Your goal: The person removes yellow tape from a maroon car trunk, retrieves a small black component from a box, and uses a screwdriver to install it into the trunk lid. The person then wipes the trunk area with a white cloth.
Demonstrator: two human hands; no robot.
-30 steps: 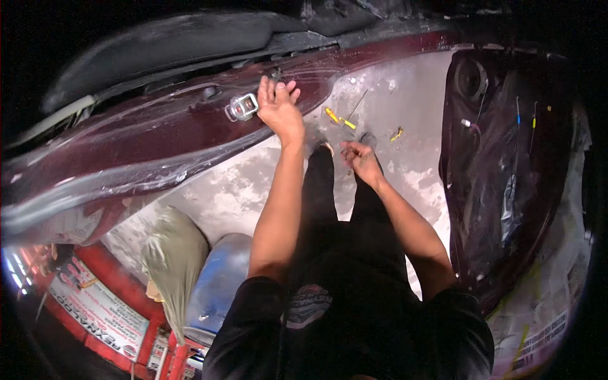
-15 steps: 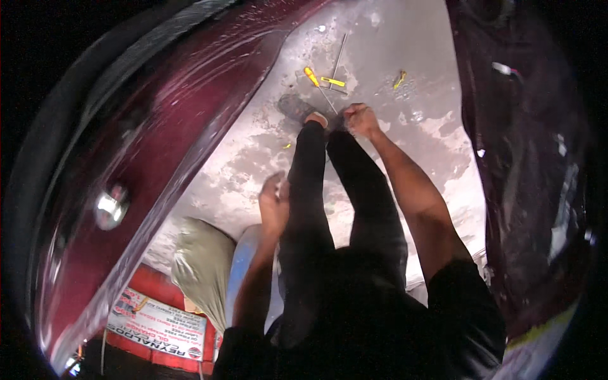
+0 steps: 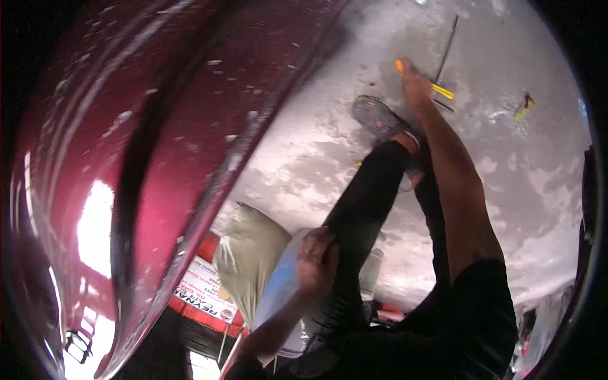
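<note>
My right hand [image 3: 416,87] reaches down to the floor beyond my feet. It is closed on a screwdriver, whose orange handle [image 3: 399,68] shows past the fingers; its shaft is hidden. Just right of that hand lies a long metal T-bar [image 3: 448,45], with a yellow plastic-handled tool [image 3: 443,91] across it near its crosspiece. My left hand [image 3: 316,261] is beside my left thigh, fingers loosely bent and apart, with nothing visible in it.
A dark red glossy car panel [image 3: 177,171] fills the left side. Below it stand an olive sack [image 3: 250,244], a blue container [image 3: 278,285] and a red-and-white sign [image 3: 209,288]. A small yellow-and-dark object [image 3: 524,107] lies on the stained concrete floor [image 3: 506,209] at the right.
The view has swung left, bringing more of the red panel in. My right hand has moved from near my foot to the screwdriver on the floor and taken hold of it.
</note>
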